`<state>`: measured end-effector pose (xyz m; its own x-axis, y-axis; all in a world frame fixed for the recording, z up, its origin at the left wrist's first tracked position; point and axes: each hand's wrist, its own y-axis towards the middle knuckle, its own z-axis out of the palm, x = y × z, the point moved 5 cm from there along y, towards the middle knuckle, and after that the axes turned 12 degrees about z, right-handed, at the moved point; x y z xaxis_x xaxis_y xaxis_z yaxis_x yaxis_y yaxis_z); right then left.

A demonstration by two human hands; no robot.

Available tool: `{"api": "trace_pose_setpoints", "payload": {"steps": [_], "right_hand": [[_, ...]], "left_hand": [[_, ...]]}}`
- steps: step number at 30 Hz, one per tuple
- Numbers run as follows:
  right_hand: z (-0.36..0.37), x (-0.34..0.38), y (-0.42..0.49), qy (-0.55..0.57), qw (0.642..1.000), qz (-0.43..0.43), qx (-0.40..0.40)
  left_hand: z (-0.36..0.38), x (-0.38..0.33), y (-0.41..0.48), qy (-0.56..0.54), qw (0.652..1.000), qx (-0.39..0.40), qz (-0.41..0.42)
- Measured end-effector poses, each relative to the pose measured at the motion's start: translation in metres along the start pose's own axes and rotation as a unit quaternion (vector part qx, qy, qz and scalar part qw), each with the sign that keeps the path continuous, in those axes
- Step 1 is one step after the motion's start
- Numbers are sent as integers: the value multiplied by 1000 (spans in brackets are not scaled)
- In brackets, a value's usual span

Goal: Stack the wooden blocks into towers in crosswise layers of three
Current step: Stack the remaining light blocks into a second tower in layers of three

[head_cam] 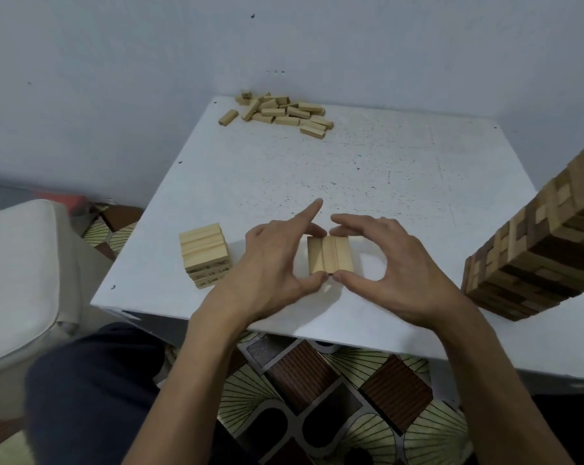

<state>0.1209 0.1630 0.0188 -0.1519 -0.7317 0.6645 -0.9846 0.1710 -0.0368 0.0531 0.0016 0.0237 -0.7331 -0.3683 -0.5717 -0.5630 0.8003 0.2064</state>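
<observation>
Three pale wooden blocks (330,255) lie side by side as one flat layer on the white table (401,169). My left hand (270,263) and my right hand (388,260) frame this layer from both sides. Both thumbs press on its near ends and fingertips touch its far ends, while my left index finger points up and away. A short tower of pale blocks (205,255) stands to the left, in several crosswise layers. A loose pile of pale blocks (280,112) lies at the table's far edge by the wall.
A tall tower of darker mixed-wood blocks (535,250) rises at the table's right edge, close to my right hand. A white cushioned seat (18,270) sits at the left. Patterned floor (334,397) and my dark-trousered knee (92,391) are below the table's near edge.
</observation>
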Motion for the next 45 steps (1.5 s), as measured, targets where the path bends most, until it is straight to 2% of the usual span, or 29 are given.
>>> {"api": "trace_pose_setpoints", "payload": {"steps": [5, 10, 17, 45], "right_hand": [[-7, 38, 10, 1, 999, -45, 18], [13, 77, 31, 2, 995, -91, 45], [55, 110, 60, 0, 988, -118, 99], [82, 112, 77, -13, 986, -111, 127]], "left_hand": [[-35, -1, -16, 16, 999, -41, 4], [-73, 22, -42, 7, 996, -87, -35], [-93, 61, -77, -12, 990, -108, -85], [-89, 91, -89, -29, 987, -116, -104]]}}
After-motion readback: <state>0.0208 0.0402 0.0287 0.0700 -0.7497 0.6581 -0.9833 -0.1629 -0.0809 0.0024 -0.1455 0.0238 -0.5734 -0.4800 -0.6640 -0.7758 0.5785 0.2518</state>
